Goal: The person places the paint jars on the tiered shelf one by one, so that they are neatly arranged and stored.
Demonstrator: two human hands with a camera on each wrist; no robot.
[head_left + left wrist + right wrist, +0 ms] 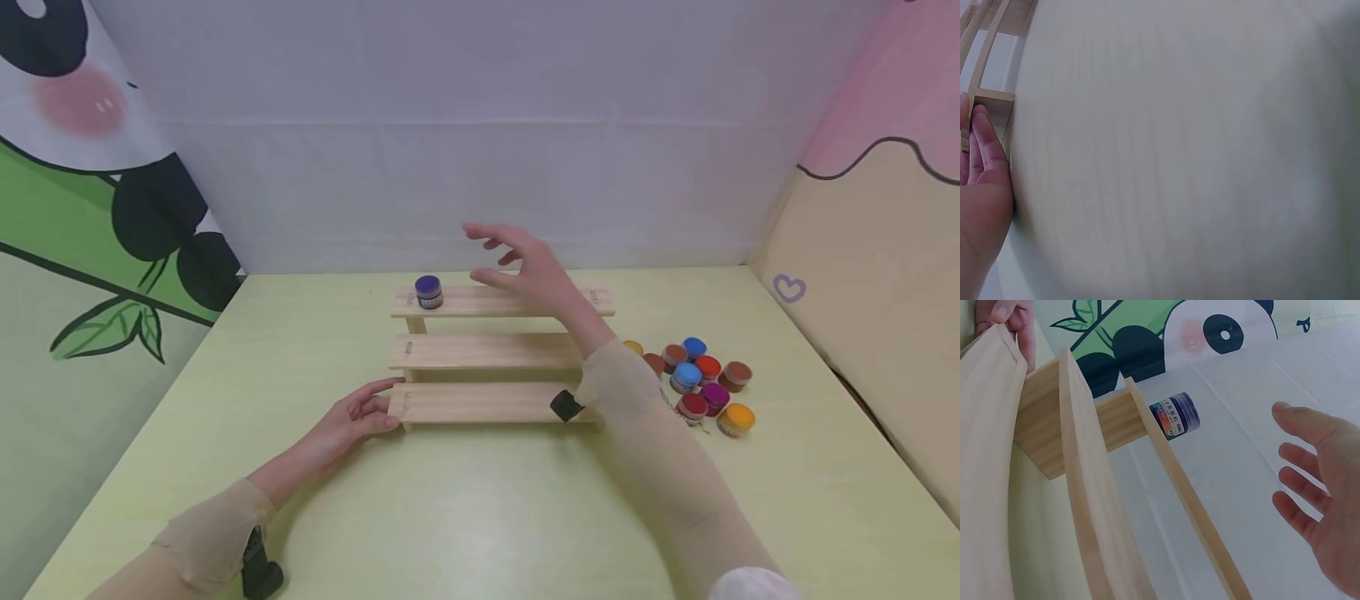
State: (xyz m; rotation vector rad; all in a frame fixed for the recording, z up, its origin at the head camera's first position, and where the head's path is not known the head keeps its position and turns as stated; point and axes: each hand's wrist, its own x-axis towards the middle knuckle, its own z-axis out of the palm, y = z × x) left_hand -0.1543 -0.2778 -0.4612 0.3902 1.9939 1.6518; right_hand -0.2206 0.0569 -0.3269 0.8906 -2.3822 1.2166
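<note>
**Jar (429, 292) on a narrow ledge: likely causes of a fall**

The jar stands upright on the top shelf (472, 302) of the rack (480, 352), left of and lower than the right hand (523, 268), beyond the left hand (347, 431). Right hand: empty, fingers loosely spread, well apart from the jar; a low leftward sweep could knock it over the shelf's end. Left hand: pinches the left end of the lowest shelf (480, 403); a tug or lift there would probably tilt the rack and topple the jar. Nearer than the right hand and to its right, loose jars (686, 377) crowd the tabletop (480, 508) beside the right sleeve (667, 446); a careless drawback might scatter them.
</note>
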